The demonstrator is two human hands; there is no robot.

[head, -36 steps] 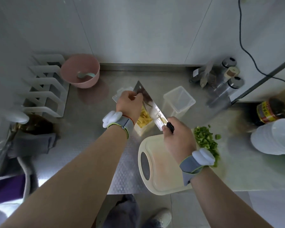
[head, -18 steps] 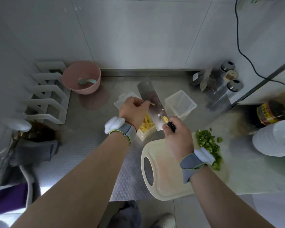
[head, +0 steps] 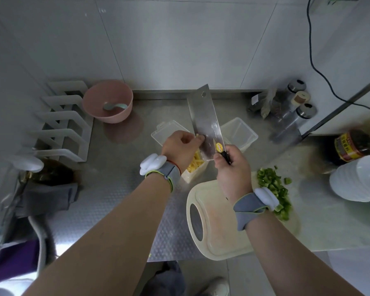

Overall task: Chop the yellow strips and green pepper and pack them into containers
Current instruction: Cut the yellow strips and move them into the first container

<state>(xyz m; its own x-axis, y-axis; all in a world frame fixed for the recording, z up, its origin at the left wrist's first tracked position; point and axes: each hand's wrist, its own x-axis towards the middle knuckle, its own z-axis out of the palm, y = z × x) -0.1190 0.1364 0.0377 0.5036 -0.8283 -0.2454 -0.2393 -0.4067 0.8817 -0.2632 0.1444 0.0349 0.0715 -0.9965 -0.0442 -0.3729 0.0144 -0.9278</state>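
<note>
Right hand [head: 233, 167] wraps tightly round the black handle of the cleaver [head: 204, 116], its blade held flat and raised just beyond the cutting board [head: 218, 227]. The left hand [head: 179, 146], fingers curled, meets a stray strip [head: 198, 136] stuck on the blade; whether it pinches or only pushes, I cannot tell. Below the blade, just beside the board's far edge, a container [head: 192, 177] holds the yellow strips [head: 193, 165]. Chopped green pepper [head: 273, 189] lies on the board's right side, unpacked. An empty container [head: 239, 133] stands further beyond the board. Likely risks: fingertips sliding onto the cutting edge, or the strip dropping onto the worktop [head: 120, 189].
</note>
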